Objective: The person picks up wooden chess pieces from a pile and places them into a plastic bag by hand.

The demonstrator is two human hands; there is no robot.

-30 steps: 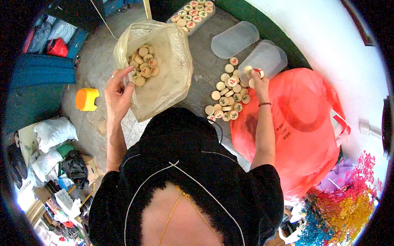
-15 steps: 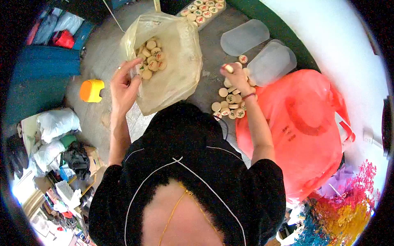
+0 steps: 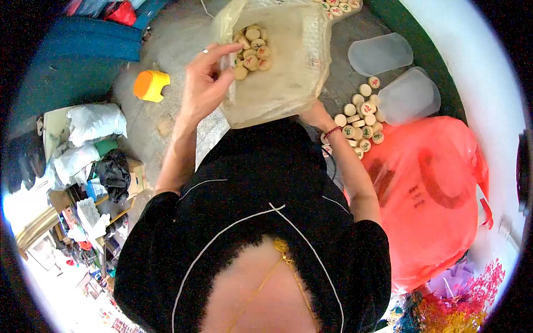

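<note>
A yellowish translucent plastic bag (image 3: 277,94) stands with its mouth towards me, and several round wooden Chinese chess pieces (image 3: 252,53) lie inside. My left hand (image 3: 208,83) grips the bag's left rim, index finger over the edge and thumb lower down. At the bag's lower right is my right hand (image 3: 316,115), wearing a red bracelet; its fingers are hidden behind the bag, so whatever they hold does not show. Beside that wrist, more loose chess pieces (image 3: 361,119) form a pile on the floor, some face up with red or green characters.
Two frosted plastic containers (image 3: 380,54) (image 3: 411,95) lie right of the pile. A clear pack of chess pieces (image 3: 340,6) is at the top edge. A large red plastic bag (image 3: 427,194) fills the right side. A yellow-orange stool (image 3: 151,85) stands left.
My right hand has gone from above the loose pile leftwards to the bag, its fingers now out of sight. The view has shifted, so the surroundings sit further right and higher.
</note>
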